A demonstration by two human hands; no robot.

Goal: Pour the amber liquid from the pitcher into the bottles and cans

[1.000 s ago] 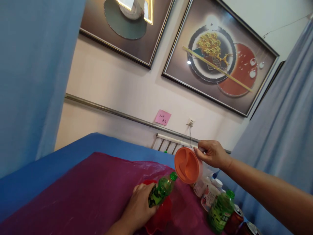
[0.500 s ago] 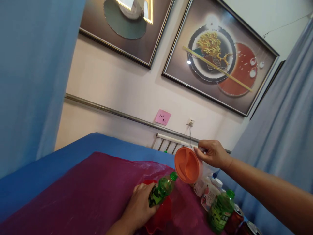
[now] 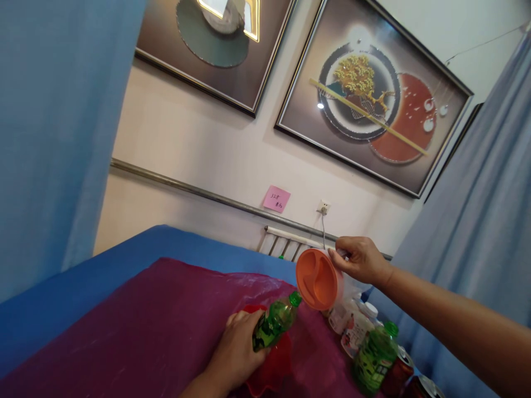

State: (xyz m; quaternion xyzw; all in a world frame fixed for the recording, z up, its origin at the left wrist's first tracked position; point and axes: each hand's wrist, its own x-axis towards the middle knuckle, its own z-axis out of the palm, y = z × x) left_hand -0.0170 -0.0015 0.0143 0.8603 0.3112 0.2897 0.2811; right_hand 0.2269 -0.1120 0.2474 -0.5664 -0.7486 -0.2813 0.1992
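My left hand is wrapped round a green plastic bottle, which leans to the right with its open-looking neck up. Beneath that hand and bottle lies a red bowl with a wavy rim, partly covered by them. My right hand is closed on the handle of an orange cup, whose round face is turned towards me and shows an S-shaped divider. The cup hangs just above and right of the bottle's mouth, and I see a small gap between them. Whether liquid is flowing I cannot tell.
On the right stand a second green bottle, a whitish labelled bottle and drink cans. A purple-red plastic sheet covers part of a blue surface. Blue curtains hang at both sides; a radiator is behind.
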